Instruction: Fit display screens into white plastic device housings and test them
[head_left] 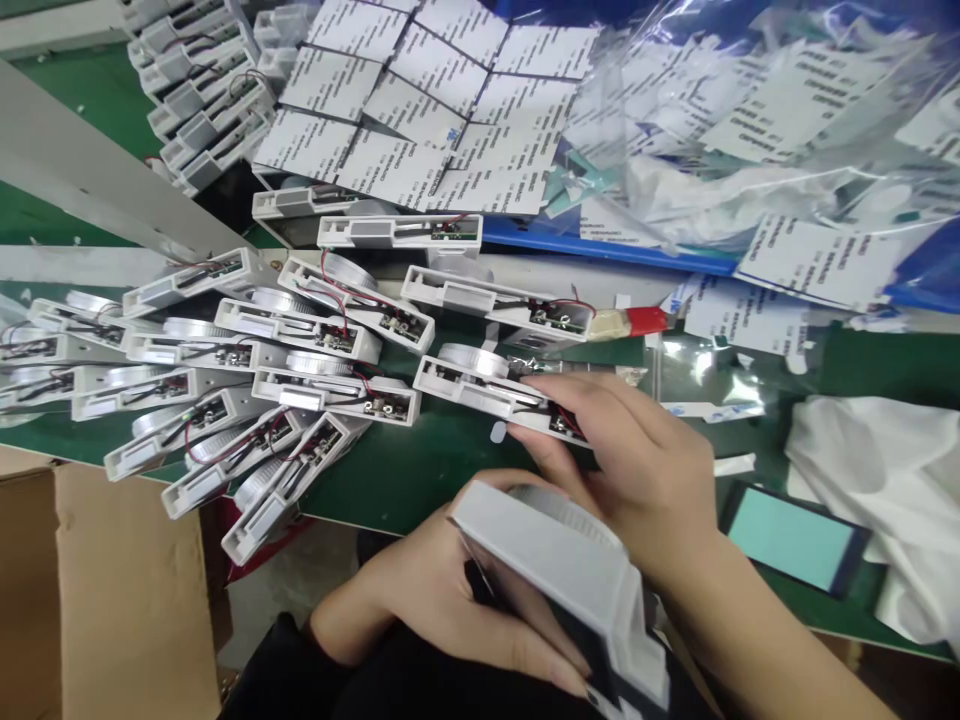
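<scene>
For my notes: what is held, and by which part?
Left grip: a gray case, thumb on its dark face. Right grip: another case, pinched at its right end.

The right hand [637, 460] hides one end of a white housing [469, 392]; the left edge crops a cardboard box [135, 590]; print on white sheets [517, 105] is illegible.

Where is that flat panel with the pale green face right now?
In the head view, the pale green panel lies on the green table at lower right, between the right forearm and the white cloth.
</scene>
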